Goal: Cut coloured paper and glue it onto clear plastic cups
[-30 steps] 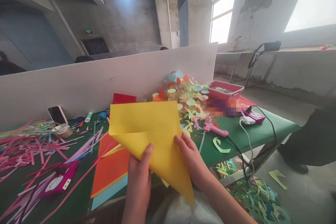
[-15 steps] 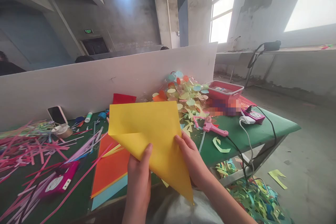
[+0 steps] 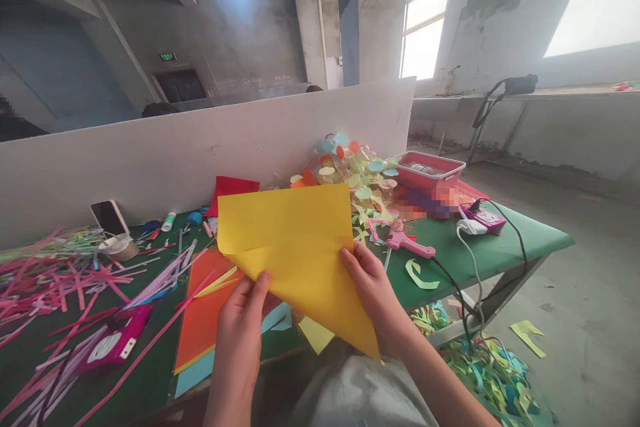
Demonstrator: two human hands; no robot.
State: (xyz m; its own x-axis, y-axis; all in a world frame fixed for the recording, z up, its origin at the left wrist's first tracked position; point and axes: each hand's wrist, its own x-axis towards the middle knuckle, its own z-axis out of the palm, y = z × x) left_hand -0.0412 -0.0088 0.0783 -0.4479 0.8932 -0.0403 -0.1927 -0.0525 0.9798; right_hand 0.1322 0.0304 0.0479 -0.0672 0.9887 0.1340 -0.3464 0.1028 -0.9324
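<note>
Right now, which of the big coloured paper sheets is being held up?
The yellow sheet, held by the left hand and right hand. The orange sheet lies on the green table; the red sheet shows behind, with no hand on either.

"What sort of place is this?"
"A craft workshop, by its look: glue gun (image 3: 409,245) and paper strips (image 3: 77,280) on a table (image 3: 530,235), scraps (image 3: 493,373) heaped below."
"And the building?"
"Bare concrete walls (image 3: 260,17), lit exit sign (image 3: 167,57)."

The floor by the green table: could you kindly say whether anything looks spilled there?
Yes, colored paper scraps lie heaped by the table, with one yellow-green scrap lying apart; they look odd loose on the floor.
</note>
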